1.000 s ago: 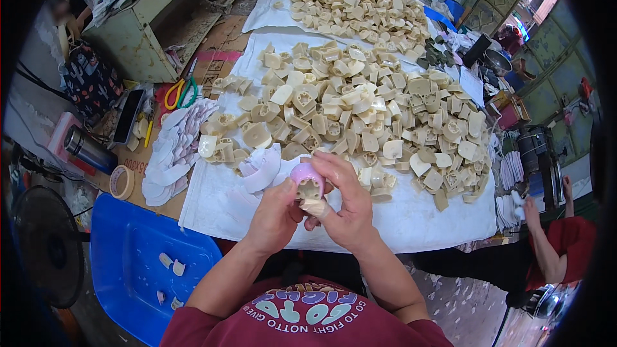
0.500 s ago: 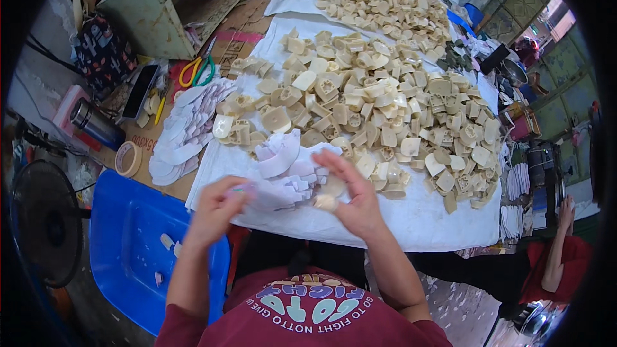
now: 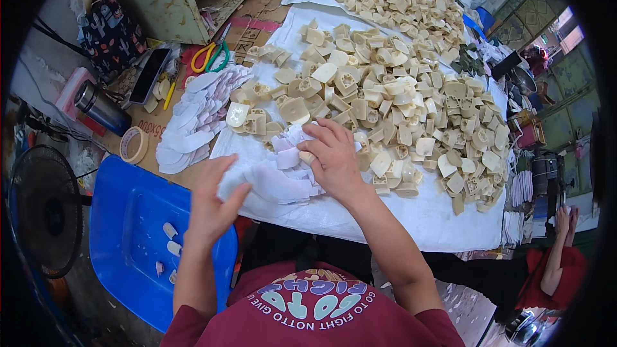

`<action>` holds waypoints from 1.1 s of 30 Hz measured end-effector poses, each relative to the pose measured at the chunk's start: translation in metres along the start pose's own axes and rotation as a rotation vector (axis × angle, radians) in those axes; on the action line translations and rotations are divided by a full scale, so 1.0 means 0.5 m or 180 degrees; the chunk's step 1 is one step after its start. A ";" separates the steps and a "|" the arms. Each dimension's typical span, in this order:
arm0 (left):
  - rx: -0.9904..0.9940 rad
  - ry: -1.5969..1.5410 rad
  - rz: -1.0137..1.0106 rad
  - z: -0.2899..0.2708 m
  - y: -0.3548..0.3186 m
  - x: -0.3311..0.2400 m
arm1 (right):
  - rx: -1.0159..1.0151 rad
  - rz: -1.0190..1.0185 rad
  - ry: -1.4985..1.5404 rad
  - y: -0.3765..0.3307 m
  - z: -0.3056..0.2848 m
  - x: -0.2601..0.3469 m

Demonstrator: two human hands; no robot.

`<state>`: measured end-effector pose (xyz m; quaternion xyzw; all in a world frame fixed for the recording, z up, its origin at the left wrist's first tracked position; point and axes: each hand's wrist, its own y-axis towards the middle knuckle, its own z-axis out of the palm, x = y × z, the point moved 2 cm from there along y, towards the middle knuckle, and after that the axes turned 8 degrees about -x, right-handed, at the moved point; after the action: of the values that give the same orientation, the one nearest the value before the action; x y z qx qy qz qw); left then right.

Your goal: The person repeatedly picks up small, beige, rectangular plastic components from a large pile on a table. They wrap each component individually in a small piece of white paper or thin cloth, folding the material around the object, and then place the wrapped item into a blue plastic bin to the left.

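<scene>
My left hand (image 3: 214,200) is open, its thumb and fingers apart, at the left edge of a small heap of white cut-out pieces (image 3: 279,183) near the table's front edge. Bent over the far side of that heap are the fingers of my right hand (image 3: 333,157). A pale beige cap-like thing (image 3: 307,157) shows at its thumb tip; what lies under the fingers is hidden. Just beyond spreads a big pile of beige moulded plastic parts (image 3: 385,109). Another stack of white cut-out pieces (image 3: 193,119) lies to the left on cardboard.
A blue tub (image 3: 122,218) with several small pale pieces stands below left, beside a black fan (image 3: 46,212). Tape (image 3: 134,145), a flask (image 3: 103,108), a phone (image 3: 150,76) and scissors (image 3: 212,56) line the left side. Another person's arm (image 3: 558,257) shows at right.
My left hand has gone from a pinch on something purplish-white to open fingers. The right hand has moved away from me onto the white pieces, its fingers curling down. The view has shifted slightly.
</scene>
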<state>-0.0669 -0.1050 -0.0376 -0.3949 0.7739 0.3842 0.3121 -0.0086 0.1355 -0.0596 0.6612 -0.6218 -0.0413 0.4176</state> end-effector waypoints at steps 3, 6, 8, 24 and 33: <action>0.0646 -0.0839 -0.0409 0.074 0.010 -0.020 | -0.0358 0.0910 0.1096 0.003 -0.024 -0.007; 0.0670 -0.2379 -0.1269 0.156 0.017 -0.082 | -0.0901 0.1731 0.1954 -0.001 -0.062 -0.019; 0.0558 -0.3078 -0.1711 0.198 0.027 -0.099 | -0.0829 0.1020 0.1298 -0.008 -0.073 0.008; 0.0924 -0.3767 -0.1755 0.144 0.040 -0.032 | 0.0515 0.1134 0.0786 0.021 -0.032 -0.021; 0.0916 -0.3543 -0.1650 0.093 0.059 -0.069 | -0.1066 -0.0071 0.0003 -0.009 -0.080 0.013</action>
<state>-0.0663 -0.0416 -0.0237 -0.2645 0.4186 0.3362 0.8011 0.0193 0.1495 -0.0331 0.5893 -0.5986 -0.1487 0.5218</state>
